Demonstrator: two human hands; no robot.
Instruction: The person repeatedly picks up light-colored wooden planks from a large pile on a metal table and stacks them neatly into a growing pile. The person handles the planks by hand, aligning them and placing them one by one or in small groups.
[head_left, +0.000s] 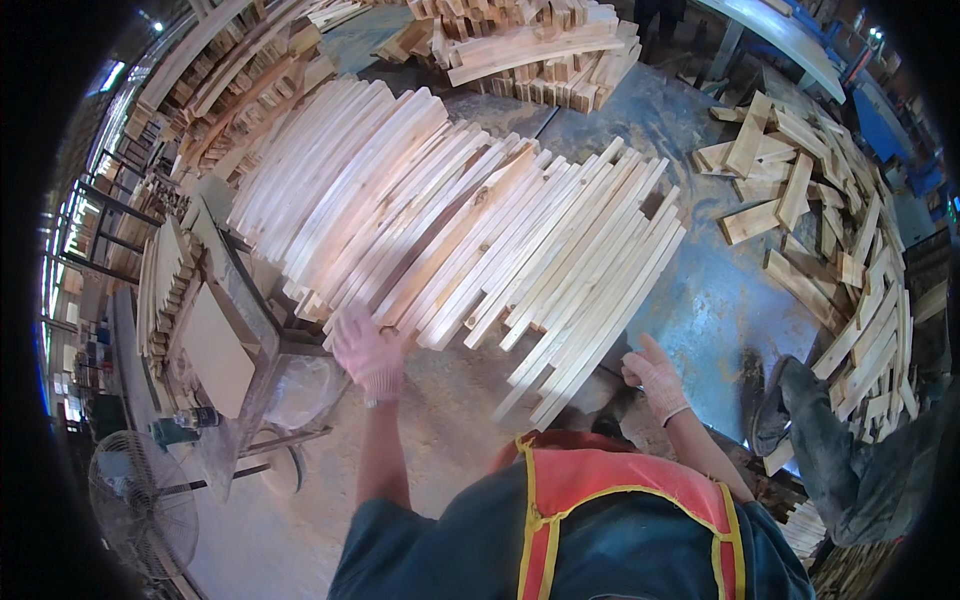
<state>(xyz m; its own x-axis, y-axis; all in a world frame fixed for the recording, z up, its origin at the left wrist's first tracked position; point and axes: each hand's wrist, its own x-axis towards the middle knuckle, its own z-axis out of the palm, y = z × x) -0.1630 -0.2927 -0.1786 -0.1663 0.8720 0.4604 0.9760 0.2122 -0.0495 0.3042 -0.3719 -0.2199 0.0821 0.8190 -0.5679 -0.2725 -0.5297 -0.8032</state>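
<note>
A wide row of pale wooden strips [440,215] lies side by side across the table in front of me, their near ends uneven. My left hand [367,350], in a pinkish-white knit glove, is at the near ends of the strips on the left side, its fingers apart and slightly blurred. It seems to touch the ends, though the exact contact is hard to see. My right hand [655,380], gloved the same way, hovers by the table's front edge, right of the nearest strips. Its fingers are apart and nothing shows in them.
Loose short boards [800,190] lie heaped on the right of the blue metal table [740,300]. Another wood stack [540,50] stands at the back. On the left are a machine with a flat panel [215,350] and a fan [140,500]. A person's sleeve [850,450] is close on my right.
</note>
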